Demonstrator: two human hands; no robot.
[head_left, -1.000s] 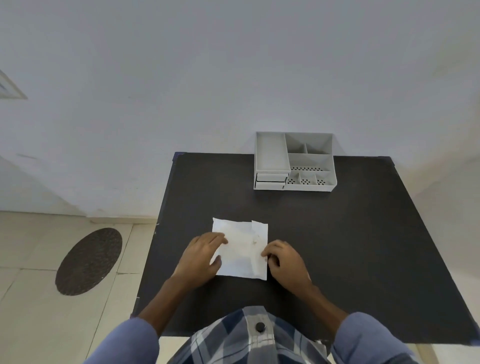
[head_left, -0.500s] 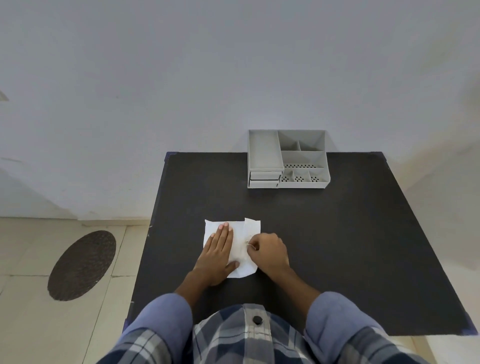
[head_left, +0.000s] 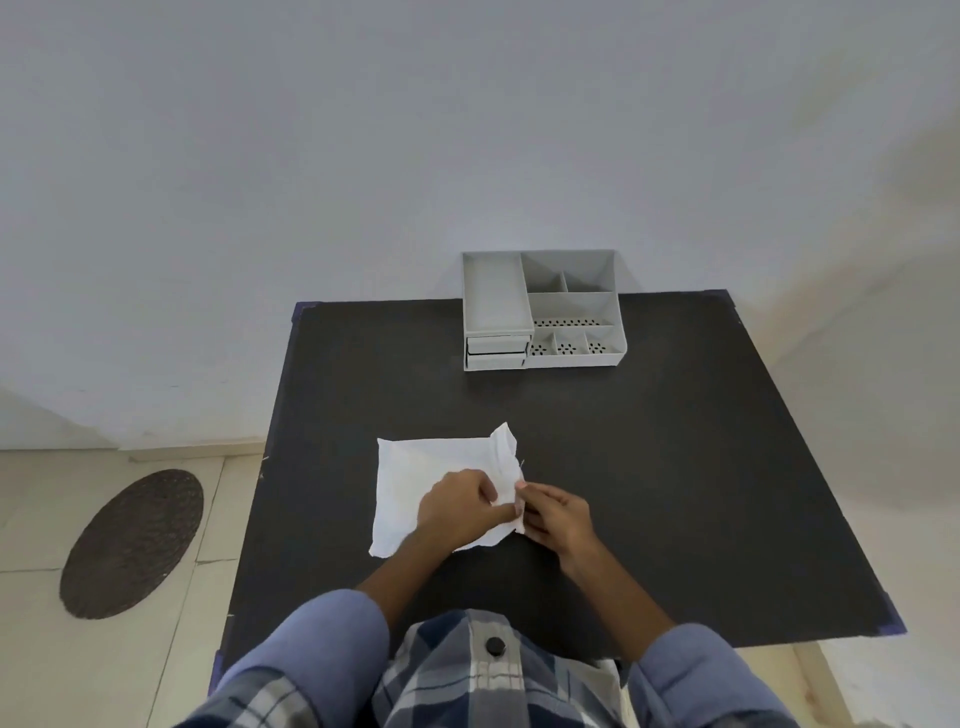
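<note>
— While both grips are on it, where does the white cloth (head_left: 415, 467) lie?
— Flat on the black desk (head_left: 675, 467), near and a little left of the middle. Its right edge is lifted off the surface in a narrow folded strip.
— What is the left grip (head_left: 457, 506) doing?
— It rests on the cloth's near right part, fingers curled, pinching the raised edge from the left.
— And the right grip (head_left: 558, 519)?
— It sits just right of the cloth, its fingertips (head_left: 535, 493) pinching the same raised edge from the other side.
— Anything else?
— A grey organizer (head_left: 540, 312) with several compartments stands at the desk's far edge, well apart from the cloth. A round dark mat (head_left: 132, 543) lies on the floor to the left.
</note>
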